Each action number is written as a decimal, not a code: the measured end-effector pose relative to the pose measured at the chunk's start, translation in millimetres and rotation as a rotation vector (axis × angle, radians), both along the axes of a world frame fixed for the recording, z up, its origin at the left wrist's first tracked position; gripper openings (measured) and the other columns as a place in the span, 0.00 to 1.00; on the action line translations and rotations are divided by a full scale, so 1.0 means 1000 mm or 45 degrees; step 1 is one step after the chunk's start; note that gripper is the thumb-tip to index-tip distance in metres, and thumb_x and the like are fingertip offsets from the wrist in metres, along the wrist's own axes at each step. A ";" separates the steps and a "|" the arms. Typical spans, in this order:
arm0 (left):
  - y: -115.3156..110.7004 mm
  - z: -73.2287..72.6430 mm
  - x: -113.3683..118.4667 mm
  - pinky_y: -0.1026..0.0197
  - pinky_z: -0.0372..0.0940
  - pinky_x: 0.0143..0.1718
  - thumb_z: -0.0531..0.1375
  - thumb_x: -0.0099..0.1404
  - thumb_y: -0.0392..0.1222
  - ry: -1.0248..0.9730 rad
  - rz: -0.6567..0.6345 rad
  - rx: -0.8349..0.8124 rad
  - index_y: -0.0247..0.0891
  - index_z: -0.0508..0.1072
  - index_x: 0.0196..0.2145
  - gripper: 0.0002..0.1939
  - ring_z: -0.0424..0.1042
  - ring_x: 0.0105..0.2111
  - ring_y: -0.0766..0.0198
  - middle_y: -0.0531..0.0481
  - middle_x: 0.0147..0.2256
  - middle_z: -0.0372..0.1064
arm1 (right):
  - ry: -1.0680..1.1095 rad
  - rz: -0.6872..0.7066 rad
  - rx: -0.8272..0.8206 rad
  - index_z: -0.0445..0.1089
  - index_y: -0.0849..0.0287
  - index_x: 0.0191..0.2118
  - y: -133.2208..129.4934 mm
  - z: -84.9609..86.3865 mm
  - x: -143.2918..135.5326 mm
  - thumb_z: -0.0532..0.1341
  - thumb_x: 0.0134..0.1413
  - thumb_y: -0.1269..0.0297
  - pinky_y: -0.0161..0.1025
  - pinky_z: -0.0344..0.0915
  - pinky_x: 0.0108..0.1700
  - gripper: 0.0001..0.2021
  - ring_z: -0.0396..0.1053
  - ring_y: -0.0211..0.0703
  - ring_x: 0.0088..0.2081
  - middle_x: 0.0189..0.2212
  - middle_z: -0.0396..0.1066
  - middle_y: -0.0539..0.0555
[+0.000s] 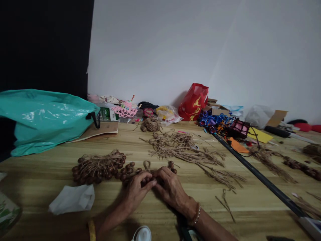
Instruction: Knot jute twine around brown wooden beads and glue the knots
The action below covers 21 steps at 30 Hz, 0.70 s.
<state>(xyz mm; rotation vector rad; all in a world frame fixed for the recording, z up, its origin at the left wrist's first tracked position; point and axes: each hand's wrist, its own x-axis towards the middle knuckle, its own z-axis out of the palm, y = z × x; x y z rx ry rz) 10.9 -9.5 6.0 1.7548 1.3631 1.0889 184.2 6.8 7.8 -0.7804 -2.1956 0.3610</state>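
My left hand (140, 188) and my right hand (170, 185) meet close together over the wooden table, fingers closed at a string of brown beads (127, 171) on jute cord. The left thumb and fingers pinch around dark brown beads. My right fingers bend down against the same spot; what lies under them is mostly hidden. A loop of jute cord (147, 164) stands up just behind the fingers. A few more beads (172, 166) show past the right knuckles. To the left lies a heap of beaded jute strings (100, 165).
Behind my hands lie knotted jute cords (180, 147) and a jute ball (151, 124). A crumpled white tissue (72, 199) lies front left, a teal bag (47, 117) behind it. A red bag (194, 102) stands by the wall. A dark strip (253, 170) crosses the table at right.
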 end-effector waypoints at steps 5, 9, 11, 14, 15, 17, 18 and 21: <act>0.000 -0.001 0.000 0.62 0.64 0.31 0.60 0.56 0.49 -0.035 0.000 0.031 0.38 0.73 0.27 0.11 0.68 0.28 0.59 0.51 0.25 0.70 | 0.004 0.019 -0.018 0.65 0.58 0.40 0.000 -0.001 0.000 0.57 0.61 0.68 0.40 0.62 0.39 0.03 0.66 0.45 0.37 0.35 0.69 0.55; 0.000 0.001 0.001 0.61 0.64 0.31 0.59 0.57 0.48 -0.020 -0.016 0.022 0.38 0.73 0.28 0.11 0.68 0.28 0.60 0.51 0.24 0.70 | 0.003 -0.009 -0.009 0.65 0.57 0.38 0.000 -0.001 0.000 0.58 0.61 0.67 0.40 0.62 0.38 0.01 0.65 0.45 0.35 0.34 0.68 0.55; 0.000 0.002 0.001 0.62 0.63 0.31 0.59 0.57 0.48 -0.008 -0.029 0.021 0.39 0.73 0.26 0.11 0.67 0.27 0.60 0.52 0.24 0.69 | -0.001 -0.016 -0.013 0.65 0.57 0.38 0.000 -0.001 0.000 0.58 0.61 0.66 0.40 0.62 0.37 0.02 0.65 0.45 0.35 0.33 0.68 0.55; 0.001 -0.001 0.000 0.62 0.63 0.30 0.59 0.56 0.49 -0.008 -0.029 0.018 0.39 0.72 0.25 0.11 0.67 0.27 0.61 0.52 0.24 0.69 | -0.012 0.001 -0.017 0.66 0.57 0.40 0.001 -0.002 0.000 0.58 0.60 0.67 0.40 0.62 0.38 0.03 0.66 0.45 0.36 0.34 0.69 0.55; 0.001 -0.003 0.000 0.62 0.63 0.30 0.60 0.56 0.49 -0.013 -0.022 0.021 0.39 0.72 0.25 0.11 0.68 0.27 0.61 0.52 0.24 0.69 | -0.016 0.005 -0.016 0.66 0.57 0.40 0.001 -0.002 0.000 0.58 0.60 0.67 0.40 0.62 0.39 0.03 0.66 0.45 0.37 0.35 0.69 0.55; 0.002 -0.006 0.000 0.62 0.64 0.30 0.60 0.55 0.48 -0.027 0.000 0.022 0.39 0.72 0.26 0.10 0.68 0.27 0.60 0.51 0.24 0.70 | -0.010 0.005 -0.014 0.66 0.57 0.40 0.001 -0.002 0.000 0.58 0.61 0.67 0.40 0.62 0.38 0.03 0.66 0.45 0.36 0.34 0.69 0.55; 0.003 -0.008 0.000 0.62 0.64 0.30 0.60 0.55 0.48 -0.036 0.005 0.018 0.39 0.72 0.27 0.10 0.68 0.27 0.60 0.51 0.25 0.70 | -0.006 0.004 -0.014 0.66 0.57 0.39 0.001 -0.003 0.000 0.58 0.61 0.66 0.39 0.62 0.38 0.02 0.65 0.45 0.35 0.34 0.68 0.55; 0.003 -0.008 0.000 0.62 0.65 0.30 0.60 0.56 0.48 -0.059 0.002 -0.004 0.39 0.73 0.31 0.10 0.69 0.28 0.60 0.51 0.26 0.71 | -0.012 -0.011 -0.005 0.65 0.57 0.37 0.001 -0.003 0.001 0.57 0.62 0.65 0.39 0.61 0.36 0.03 0.64 0.45 0.34 0.32 0.67 0.54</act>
